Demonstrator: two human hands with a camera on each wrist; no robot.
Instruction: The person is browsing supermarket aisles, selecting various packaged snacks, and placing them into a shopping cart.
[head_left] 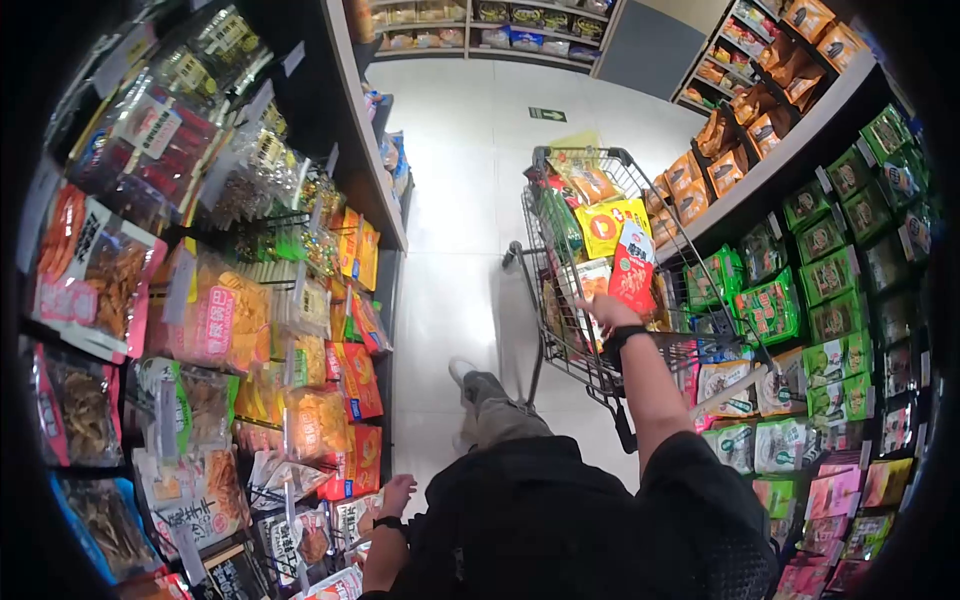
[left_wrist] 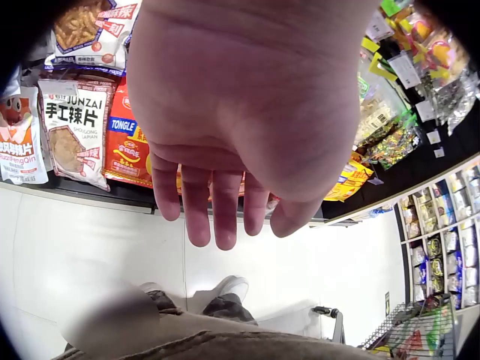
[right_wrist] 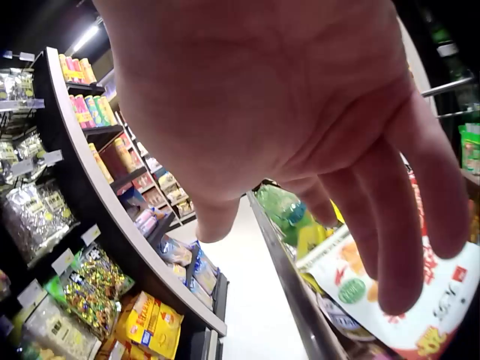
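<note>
The right hand's [head_left: 605, 311] fingers [right_wrist: 405, 225] are stretched out almost straight and slightly fanned, the thumb held apart, curled round nothing. Just beyond their tips a red-and-white snack packet [head_left: 633, 266] stands upright in the top of a wire shopping cart [head_left: 598, 153]. Whether the fingertips touch its lower edge cannot be made out. In the right wrist view the packet shows red printing and a round green badge on white, but the characters are too blurred to read. Beside it in the cart lies a yellow packet [head_left: 605, 222] with an orange round mark, its writing also too small to read. A black band [head_left: 622, 335] circles the right wrist. The left hand [head_left: 397, 493] hangs low by the left-hand shelf [head_left: 370, 150], its fingers [left_wrist: 217, 206] loose, pointing down and holding nothing. Behind them, on the bottom shelf, a pale packet [left_wrist: 71, 127] reads "JUNZAI" above the characters "手工辣片", and a red packet [left_wrist: 126, 142] next to it reads "TONGLE" on a blue strip. The palm hides the packets directly behind it. Under the hand a light shoe [left_wrist: 229, 289] and a trouser leg show on the pale floor [head_left: 450, 200], where a green arrow sign [head_left: 547, 114] is stuck farther up the aisle. On the right, shelves carry green packets [head_left: 830, 270] below and orange bags [head_left: 720, 170] above, their labels unreadable at the dark, curved edge of the head view.
</note>
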